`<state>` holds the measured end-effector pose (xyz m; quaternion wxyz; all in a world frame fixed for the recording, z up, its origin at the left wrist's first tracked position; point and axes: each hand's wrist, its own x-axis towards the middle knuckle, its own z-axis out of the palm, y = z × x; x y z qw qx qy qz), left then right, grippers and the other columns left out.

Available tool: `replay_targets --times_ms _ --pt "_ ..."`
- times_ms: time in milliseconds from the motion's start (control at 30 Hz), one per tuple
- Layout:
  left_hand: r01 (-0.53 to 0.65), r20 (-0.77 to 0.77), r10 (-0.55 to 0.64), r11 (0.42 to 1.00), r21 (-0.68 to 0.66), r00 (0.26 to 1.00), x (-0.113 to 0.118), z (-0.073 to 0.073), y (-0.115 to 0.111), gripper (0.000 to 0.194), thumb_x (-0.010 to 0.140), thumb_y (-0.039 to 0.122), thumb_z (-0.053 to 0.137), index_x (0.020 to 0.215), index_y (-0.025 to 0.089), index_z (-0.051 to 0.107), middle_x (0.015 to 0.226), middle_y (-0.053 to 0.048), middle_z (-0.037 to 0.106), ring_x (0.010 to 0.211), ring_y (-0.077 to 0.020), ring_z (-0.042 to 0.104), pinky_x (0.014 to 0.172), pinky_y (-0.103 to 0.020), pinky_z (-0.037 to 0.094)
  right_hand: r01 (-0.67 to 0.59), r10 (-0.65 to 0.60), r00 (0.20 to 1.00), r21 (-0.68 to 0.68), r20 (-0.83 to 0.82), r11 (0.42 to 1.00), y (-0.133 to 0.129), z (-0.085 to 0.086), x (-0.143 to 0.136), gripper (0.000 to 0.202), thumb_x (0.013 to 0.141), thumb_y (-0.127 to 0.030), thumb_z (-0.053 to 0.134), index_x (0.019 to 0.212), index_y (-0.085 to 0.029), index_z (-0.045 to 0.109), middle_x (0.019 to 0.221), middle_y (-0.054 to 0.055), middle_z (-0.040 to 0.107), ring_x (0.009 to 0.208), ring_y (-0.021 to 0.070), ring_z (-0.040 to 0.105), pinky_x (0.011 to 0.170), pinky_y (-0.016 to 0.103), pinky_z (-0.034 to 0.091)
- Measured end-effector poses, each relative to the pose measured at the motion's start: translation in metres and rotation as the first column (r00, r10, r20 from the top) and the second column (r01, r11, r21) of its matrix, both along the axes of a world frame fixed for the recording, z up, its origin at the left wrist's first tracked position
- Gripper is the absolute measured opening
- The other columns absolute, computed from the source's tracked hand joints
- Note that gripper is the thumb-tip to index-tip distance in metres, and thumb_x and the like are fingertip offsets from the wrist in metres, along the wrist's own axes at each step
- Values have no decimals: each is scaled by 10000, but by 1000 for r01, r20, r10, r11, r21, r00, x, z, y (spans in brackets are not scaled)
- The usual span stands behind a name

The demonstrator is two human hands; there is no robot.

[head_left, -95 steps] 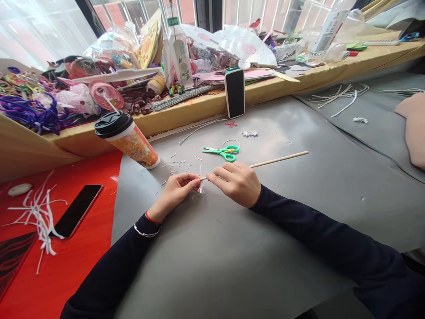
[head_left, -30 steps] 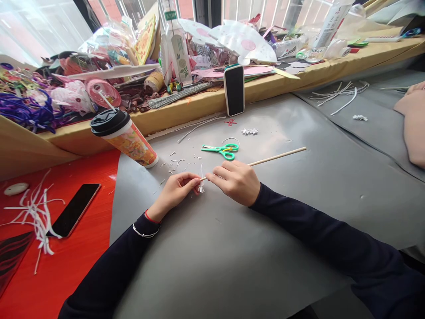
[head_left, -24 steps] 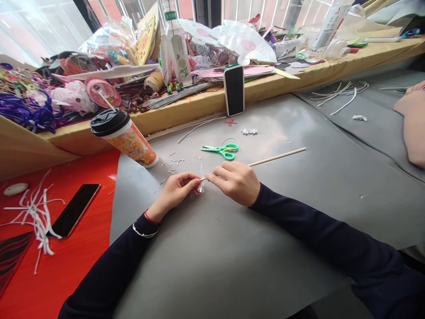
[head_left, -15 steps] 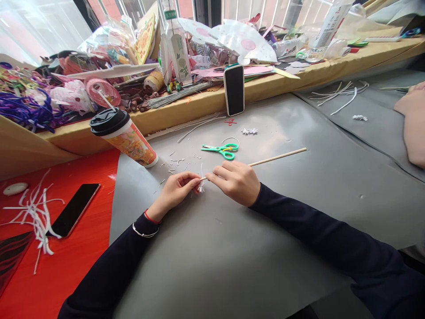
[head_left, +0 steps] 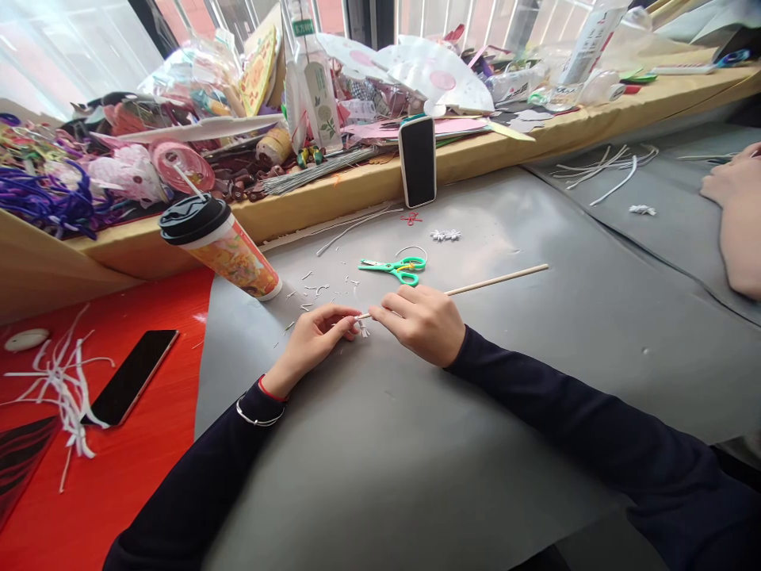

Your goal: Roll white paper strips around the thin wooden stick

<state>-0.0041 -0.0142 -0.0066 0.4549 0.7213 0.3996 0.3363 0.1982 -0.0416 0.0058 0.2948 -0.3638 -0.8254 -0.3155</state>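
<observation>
A thin wooden stick (head_left: 499, 279) slants through my right hand (head_left: 419, 323), whose fingers are wrapped round it near its left end. That end meets the fingertips of my left hand (head_left: 315, 339), which pinch a small white frayed cord piece (head_left: 363, 328) at the stick's tip. Fingers hide part of the cord. Green-handled scissors (head_left: 392, 268) lie just beyond my hands, with short white scraps (head_left: 318, 289) to their left. Farther back are a white knotted piece (head_left: 445, 235) and a small red knot (head_left: 411, 218).
A lidded paper cup (head_left: 223, 247) stands at the back left of the grey mat (head_left: 416, 460). A phone (head_left: 418, 162) leans upright against the cluttered ledge (head_left: 476, 158). Another phone (head_left: 136, 377) and white strips (head_left: 74, 388) lie left. Another person's hand (head_left: 740, 214) is at far right.
The white cord's loose strand above the stick no longer stands up clearly, and its frayed end has shifted slightly right. Both hands keep nearly the same place.
</observation>
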Motion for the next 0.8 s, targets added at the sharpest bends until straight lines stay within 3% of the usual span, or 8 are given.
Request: replay_targets --times_ms 367,800 --pt "44 -139 6 932 358 990 -1 -2 -1 217 833 283 526 968 215 681 871 -49 622 742 -130 578 678 -242 494 -8 9 1000 -90 14 996 -1 0 1 246 881 -104 408 820 -187 631 683 11 567 677 127 386 582 301 207" --pt "13 -189 93 870 494 978 0 1 -5 154 827 247 539 896 207 671 840 -41 618 760 -142 565 716 -264 458 8 -6 1000 -71 20 997 -2 -3 -2 221 873 -137 437 780 -193 630 646 0 549 648 124 381 570 299 199"
